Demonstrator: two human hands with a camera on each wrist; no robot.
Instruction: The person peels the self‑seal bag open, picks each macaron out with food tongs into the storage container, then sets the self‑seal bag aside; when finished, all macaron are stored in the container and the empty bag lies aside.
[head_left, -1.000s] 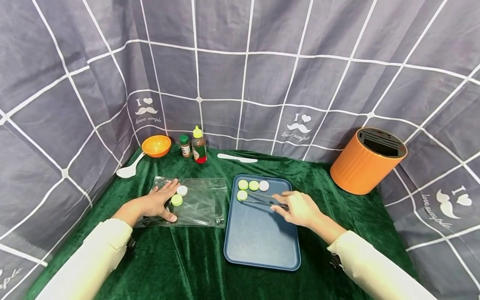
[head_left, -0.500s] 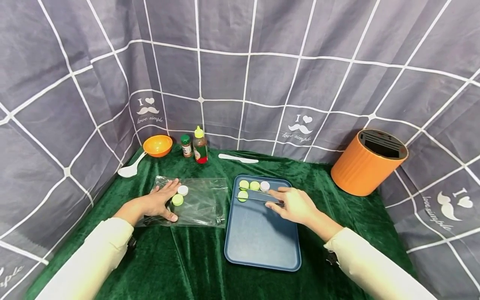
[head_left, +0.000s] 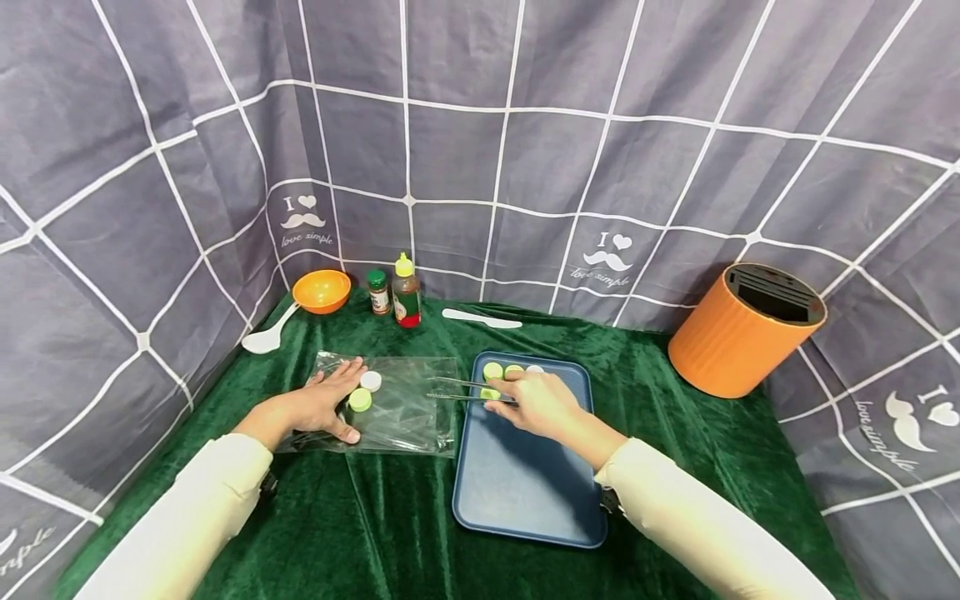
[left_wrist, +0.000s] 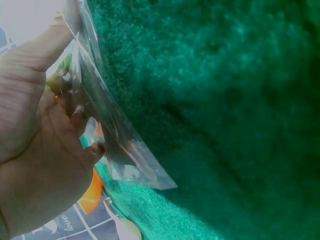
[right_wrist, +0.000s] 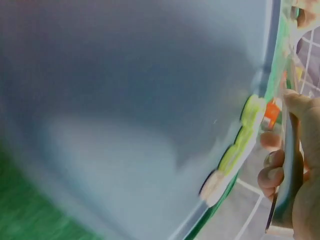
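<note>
My left hand [head_left: 318, 408] lies flat with spread fingers on a clear plastic bag [head_left: 412, 421]. Just right of its fingers are a small round white piece [head_left: 371, 382] and a light green one [head_left: 361, 400]. Over the blue tray [head_left: 525, 483], my right hand [head_left: 543, 406] pinches long metal tweezers [head_left: 461, 397]. Their tips point left over the bag's right edge, spread apart with nothing between them. At the tray's far left corner sit several similar pieces, such as a green one [head_left: 492, 371]; the hand partly covers them. The right wrist view shows the tweezers' metal [right_wrist: 290, 170] in its fingers.
Along the back stand an orange bowl [head_left: 322, 292], a white ladle [head_left: 264, 340], a green-capped spice jar [head_left: 379, 296] and a sauce bottle [head_left: 407, 300]. A white plastic knife [head_left: 480, 318] lies behind the tray. An orange knife block [head_left: 731, 342] stands back right.
My right hand has carried the tweezers left, away from the front green piece on the tray, until their tips overhang the bag. The left hand stays in place.
</note>
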